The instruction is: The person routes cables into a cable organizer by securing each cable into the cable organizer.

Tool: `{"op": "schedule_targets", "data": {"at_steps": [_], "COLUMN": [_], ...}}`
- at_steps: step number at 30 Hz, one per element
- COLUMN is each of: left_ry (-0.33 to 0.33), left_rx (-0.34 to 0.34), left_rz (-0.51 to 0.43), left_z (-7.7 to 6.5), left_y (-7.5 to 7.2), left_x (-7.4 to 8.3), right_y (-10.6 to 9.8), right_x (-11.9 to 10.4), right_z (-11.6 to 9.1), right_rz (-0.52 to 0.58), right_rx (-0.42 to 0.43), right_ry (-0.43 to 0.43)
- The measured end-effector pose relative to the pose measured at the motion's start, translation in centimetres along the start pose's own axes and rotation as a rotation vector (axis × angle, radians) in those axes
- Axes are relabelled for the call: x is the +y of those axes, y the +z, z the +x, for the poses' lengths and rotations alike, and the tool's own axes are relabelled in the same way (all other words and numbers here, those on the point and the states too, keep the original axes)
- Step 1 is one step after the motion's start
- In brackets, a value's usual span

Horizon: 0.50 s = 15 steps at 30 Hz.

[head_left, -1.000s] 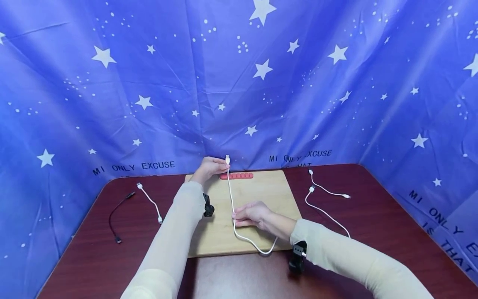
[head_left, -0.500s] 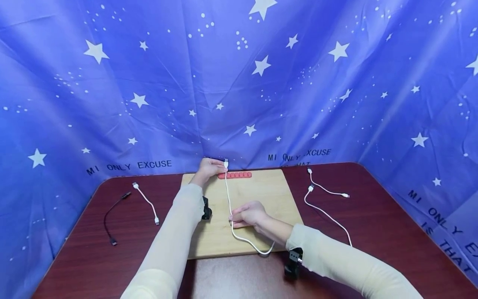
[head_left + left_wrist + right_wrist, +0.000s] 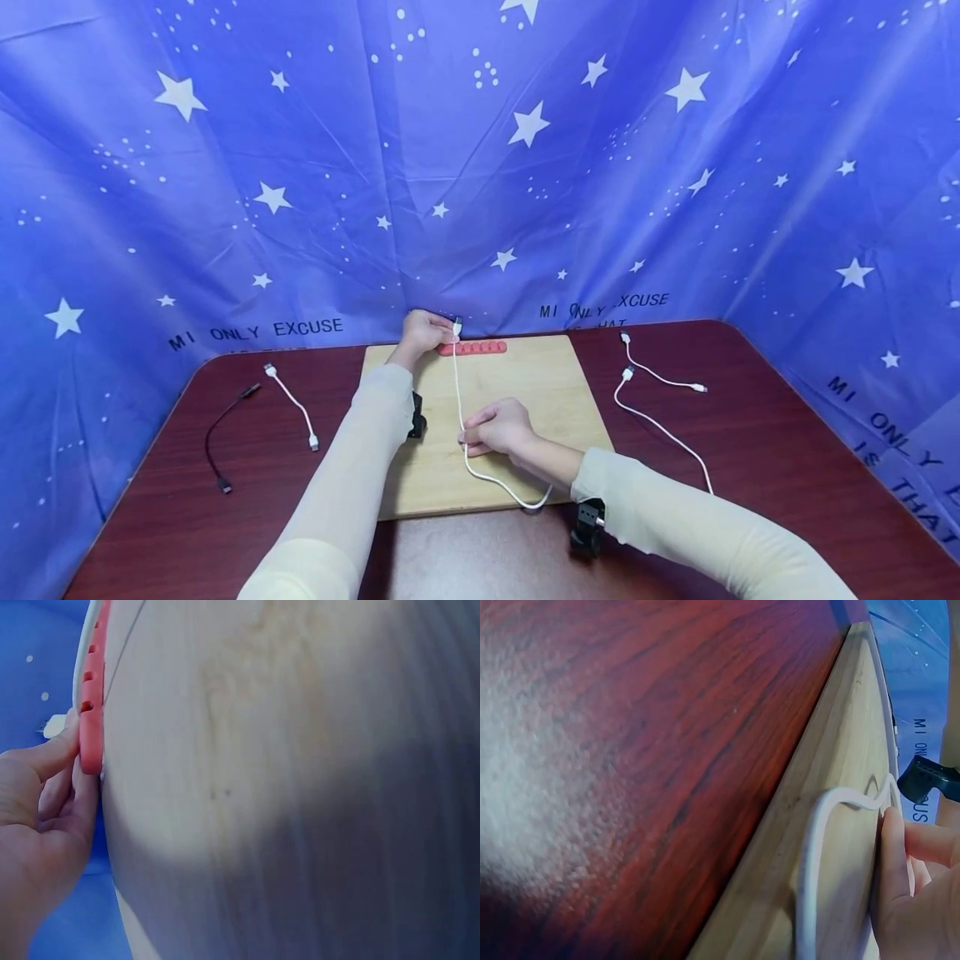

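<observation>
In the head view a white USB cable (image 3: pixel 459 387) runs down over a light wooden board (image 3: pixel 532 383). My left hand (image 3: pixel 425 332) pinches it just below its USB plug (image 3: pixel 457 327), at the left end of a red cable holder (image 3: pixel 483 347) with a row of slots. In the left wrist view, fingers and thumb of the left hand (image 3: pixel 45 814) are right at the holder's end. Lower on the board, my right hand (image 3: pixel 504 427) pinches the cable's middle between thumb and fingers. The cable loops down past the board's front edge, and its far end is hidden by the right arm.
To the left lie a black cable (image 3: pixel 212 433) and a short white cable (image 3: pixel 295 400). Two more white cables, one upper (image 3: pixel 652 377) and one lower (image 3: pixel 667 432), lie right of the board on the dark red table (image 3: pixel 300 517). A blue starry curtain (image 3: pixel 480 183) hangs behind.
My left hand has lowered the plug end slightly toward the red holder. The right hand keeps its pinch on the cable and has shifted slightly left. The head view has moved a little.
</observation>
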State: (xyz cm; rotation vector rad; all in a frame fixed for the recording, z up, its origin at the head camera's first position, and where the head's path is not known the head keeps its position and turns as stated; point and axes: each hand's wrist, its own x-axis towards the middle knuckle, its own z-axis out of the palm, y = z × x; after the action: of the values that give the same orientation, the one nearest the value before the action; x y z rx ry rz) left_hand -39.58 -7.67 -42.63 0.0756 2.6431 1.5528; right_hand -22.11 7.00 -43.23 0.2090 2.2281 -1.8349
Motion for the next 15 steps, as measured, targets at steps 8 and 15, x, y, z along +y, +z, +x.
{"op": "schedule_targets", "data": {"at_steps": [8,15], "left_ry": [0.044,-0.007], "left_rx": [0.086,0.139], "left_rz": [0.051,0.119], "left_z": [0.2,0.9], "left_y": [0.9,1.5], "left_x": [1.2,0.8], "right_y": [-0.6,-0.6], "right_x": [-0.9,-1.1], "right_z": [0.7,1.8], "right_rz": [-0.066,-0.119], "right_rx": [-0.015,-0.032], "right_ry": [0.011,0.013]}}
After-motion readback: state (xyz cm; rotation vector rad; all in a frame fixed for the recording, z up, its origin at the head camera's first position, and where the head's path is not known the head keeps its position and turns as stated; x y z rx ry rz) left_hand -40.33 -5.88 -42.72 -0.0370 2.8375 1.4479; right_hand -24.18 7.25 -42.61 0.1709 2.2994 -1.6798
